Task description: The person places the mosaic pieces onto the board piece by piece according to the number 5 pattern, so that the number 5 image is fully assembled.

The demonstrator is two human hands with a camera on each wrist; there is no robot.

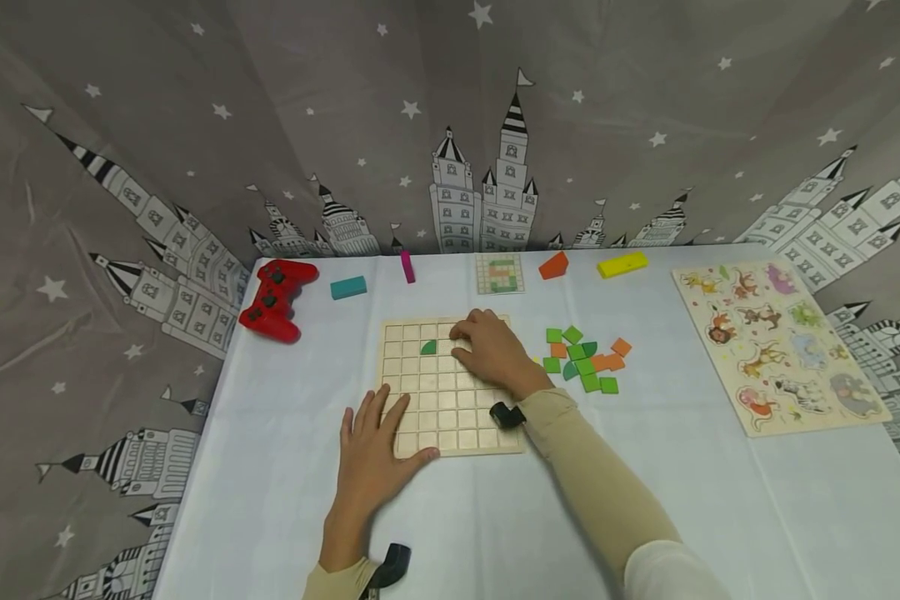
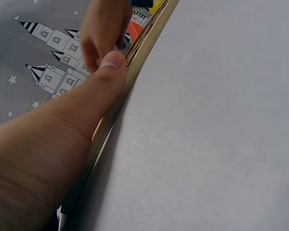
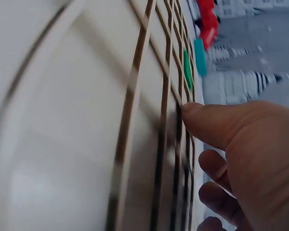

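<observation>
A wooden grid board (image 1: pixel 427 421) lies on the white table, with a green quarter-round tile (image 1: pixel 428 347) in one of its upper cells. My left hand (image 1: pixel 375 450) rests on the board's lower left corner, fingers spread; its thumb (image 2: pixel 98 86) lies along the near edge. Over the upper right of the board, my right hand (image 1: pixel 492 350) has its fingers bent down to the cells. In the right wrist view the right thumb (image 3: pixel 207 120) touches the grid. Whether a tile is under those fingertips is hidden. Loose green tiles (image 1: pixel 589 382) and orange tiles (image 1: pixel 621 347) lie to the right.
Along the back are a red game controller (image 1: pixel 276 300), a teal block (image 1: pixel 348 287), a magenta block (image 1: pixel 407 267), a grid pattern card (image 1: pixel 498 273), an orange block (image 1: pixel 553 265) and a yellow block (image 1: pixel 622 265). An animal puzzle board (image 1: pixel 780 350) lies far right.
</observation>
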